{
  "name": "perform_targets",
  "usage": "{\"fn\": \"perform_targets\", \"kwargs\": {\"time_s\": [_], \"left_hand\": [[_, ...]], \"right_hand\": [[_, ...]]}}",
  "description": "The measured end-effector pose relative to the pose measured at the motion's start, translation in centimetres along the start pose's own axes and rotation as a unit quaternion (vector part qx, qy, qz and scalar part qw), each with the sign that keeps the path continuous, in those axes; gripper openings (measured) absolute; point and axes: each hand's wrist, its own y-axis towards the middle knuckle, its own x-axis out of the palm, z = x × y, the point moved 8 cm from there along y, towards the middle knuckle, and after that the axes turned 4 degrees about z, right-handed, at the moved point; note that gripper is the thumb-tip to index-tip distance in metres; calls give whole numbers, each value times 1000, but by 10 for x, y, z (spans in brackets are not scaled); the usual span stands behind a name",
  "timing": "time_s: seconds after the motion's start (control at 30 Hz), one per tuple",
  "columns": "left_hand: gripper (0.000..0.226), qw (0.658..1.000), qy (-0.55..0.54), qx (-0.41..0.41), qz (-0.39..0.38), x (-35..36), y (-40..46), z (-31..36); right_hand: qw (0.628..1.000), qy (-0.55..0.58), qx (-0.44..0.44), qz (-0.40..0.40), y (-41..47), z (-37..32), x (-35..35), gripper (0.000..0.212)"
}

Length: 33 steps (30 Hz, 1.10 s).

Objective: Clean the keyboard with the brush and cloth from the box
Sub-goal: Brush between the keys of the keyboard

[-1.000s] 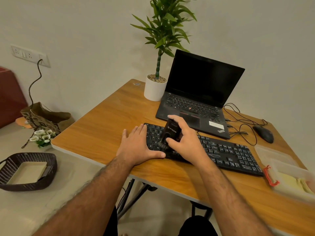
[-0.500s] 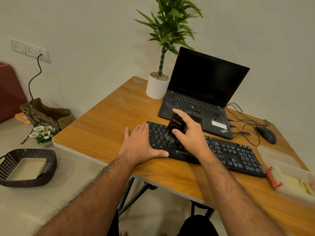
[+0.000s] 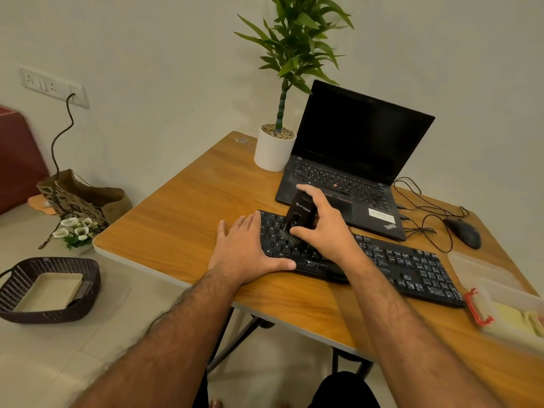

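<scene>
A black keyboard (image 3: 397, 263) lies across the wooden table (image 3: 182, 219). My right hand (image 3: 326, 228) grips a black brush (image 3: 298, 214) whose bristles touch the keys at the keyboard's left part. My left hand (image 3: 245, 251) lies flat with straight fingers on the keyboard's left end, the thumb along its front edge. At the table's right edge stands a clear plastic box (image 3: 518, 307) with a red clasp, and a pale yellow cloth (image 3: 509, 318) shows inside it. The box's lid (image 3: 477, 267) lies beside it.
An open black laptop (image 3: 353, 160) stands behind the keyboard, a white potted plant (image 3: 273, 148) to its left. A black mouse (image 3: 463, 232) and tangled cables (image 3: 424, 219) lie at the right. On the floor are a woven basket (image 3: 47, 290), a paper bag (image 3: 79, 195) and flowers.
My right hand has moved the brush away from me, from the keyboard's front rows toward its back rows. My left hand stays flat on the keyboard's left end.
</scene>
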Motion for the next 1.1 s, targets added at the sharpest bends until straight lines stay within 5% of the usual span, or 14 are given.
{"fn": "perform_targets", "kwargs": {"time_s": [0.23,0.4,0.53,0.7,1.1], "left_hand": [[141,1000,0,-3,10,1,1,-1],[140,1000,0,-3,12,-1,0,0],[141,1000,2,-5,11,-2,0,0],[138,1000,13,1,3,-4,0,4],[140,992,90,81,33,-5,1,24]], "right_hand": [[998,-26,-8,49,3,2,4,79],[1000,19,0,-1,4,1,3,78],[998,-13,13,56,8,9,-7,79],[1000,0,25,5,7,5,-4,79],[999,-41,8,32,11,5,-10,79]]}}
